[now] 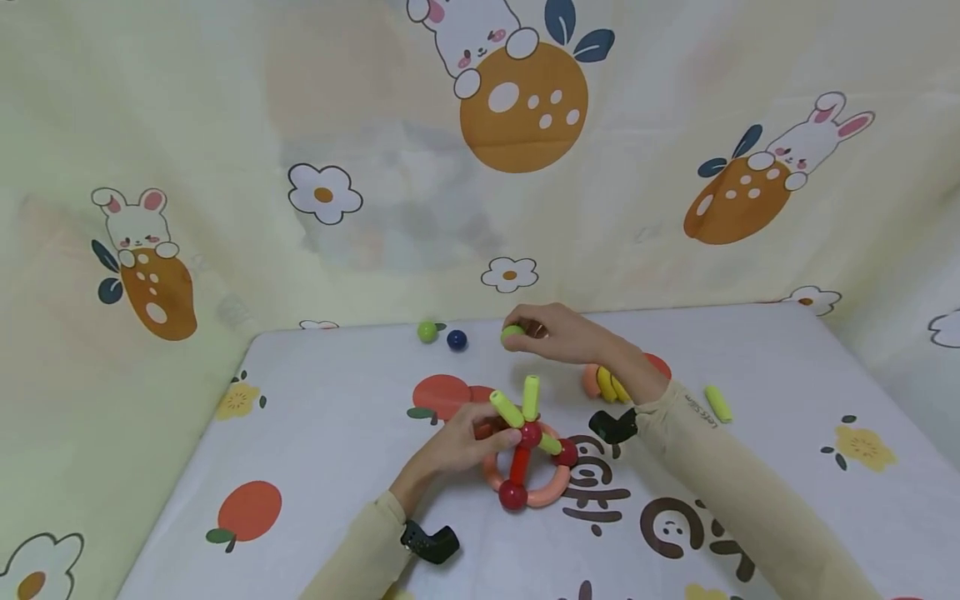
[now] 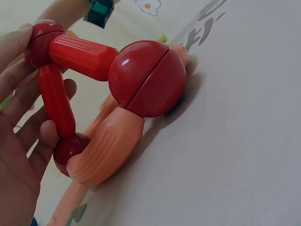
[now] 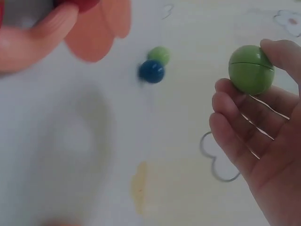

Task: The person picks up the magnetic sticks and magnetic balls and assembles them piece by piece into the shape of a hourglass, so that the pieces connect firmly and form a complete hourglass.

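Note:
My left hand (image 1: pixel 459 442) holds a toy structure of rods and balls near its top red ball (image 1: pixel 530 434). Its base is a ring of curved orange rods (image 1: pixel 550 492) with red balls, one of them a large ball (image 2: pixel 148 79) in the left wrist view. Red rods (image 2: pixel 57 100) rise from the base, and light-green rods (image 1: pixel 531 398) stick up from the top ball. Above the table's far side, my right hand (image 1: pixel 558 333) pinches a green ball (image 3: pixel 251 69) between thumb and fingers, apart from the structure.
Another green ball (image 1: pixel 427 332) and a dark blue ball (image 1: pixel 457 340) lie near the table's back edge. Partly behind the right forearm are yellow curved pieces (image 1: pixel 611 385) and an orange piece (image 1: pixel 591 381). A light-green rod (image 1: pixel 717 403) lies farther right. A patterned cloth hangs behind.

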